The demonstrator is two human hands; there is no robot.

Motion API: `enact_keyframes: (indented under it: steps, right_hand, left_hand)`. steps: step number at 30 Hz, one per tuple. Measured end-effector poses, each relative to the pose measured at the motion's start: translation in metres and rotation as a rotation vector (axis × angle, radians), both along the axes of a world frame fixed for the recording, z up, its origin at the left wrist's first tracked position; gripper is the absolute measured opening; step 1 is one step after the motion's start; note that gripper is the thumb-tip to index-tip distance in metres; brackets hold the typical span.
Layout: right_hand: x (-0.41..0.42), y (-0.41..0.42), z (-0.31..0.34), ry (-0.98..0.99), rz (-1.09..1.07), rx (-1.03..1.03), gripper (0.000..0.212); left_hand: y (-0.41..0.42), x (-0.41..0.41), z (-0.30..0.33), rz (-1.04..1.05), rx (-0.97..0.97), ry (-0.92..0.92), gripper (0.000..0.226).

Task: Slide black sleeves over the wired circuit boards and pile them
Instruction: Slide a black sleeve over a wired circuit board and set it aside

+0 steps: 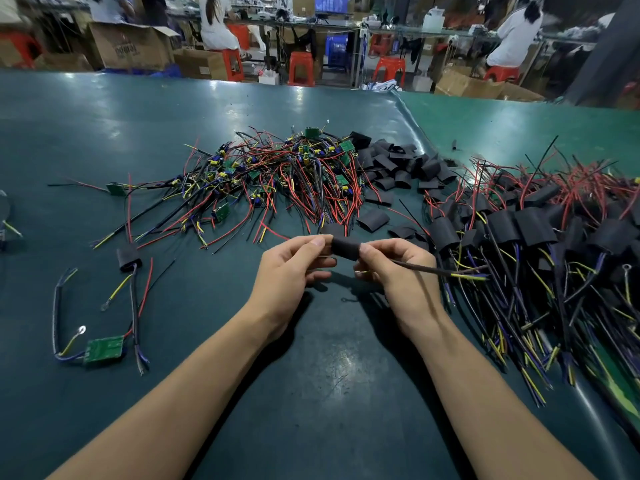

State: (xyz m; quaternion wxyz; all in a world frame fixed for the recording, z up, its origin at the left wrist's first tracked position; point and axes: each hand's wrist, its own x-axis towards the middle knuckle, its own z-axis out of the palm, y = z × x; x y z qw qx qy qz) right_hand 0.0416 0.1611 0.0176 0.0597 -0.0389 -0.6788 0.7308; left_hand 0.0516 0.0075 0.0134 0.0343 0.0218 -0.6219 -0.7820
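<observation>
Left hand (pixel 294 263) and right hand (pixel 391 263) both pinch one black sleeve (pixel 346 248) above the table's (pixel 329 393) near middle. Advice: keep wires (pixel 433 270) straight, seat sleeve fully. Finished pile (pixel 540 233) lies right; bare boards (pixel 277 174) beyond.

Matt black sleeve (pixel 346 248), glossy green mat (pixel 138 133)

Inside the black sleeve (pixel 346 248) pinched between both hands, any board is hidden. Right of that sleeve, the finished pile (pixel 540 237) runs off the frame's edge. The worktop (pixel 104 133) is also cropped.
</observation>
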Motion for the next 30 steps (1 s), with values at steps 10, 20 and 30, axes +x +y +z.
enact_keyframes:
  steps: [10, 20, 30]
  right_hand:
    - [-0.005, 0.034, 0.027, 0.046, -0.275, -0.684, 0.013]
    - [-0.006, 0.031, 0.018, 0.107, -0.447, -0.506, 0.016]
    - [-0.009, 0.041, 0.004, 0.156, -0.614, 0.032, 0.007]
  left_hand:
    - [-0.002, 0.002, 0.000, 0.028, -0.079, 0.070, 0.025]
    - [-0.003, 0.001, 0.001, 0.071, -0.088, 0.066, 0.026]
    - [-0.003, 0.000, -0.002, 0.095, -0.085, 0.071, 0.025]
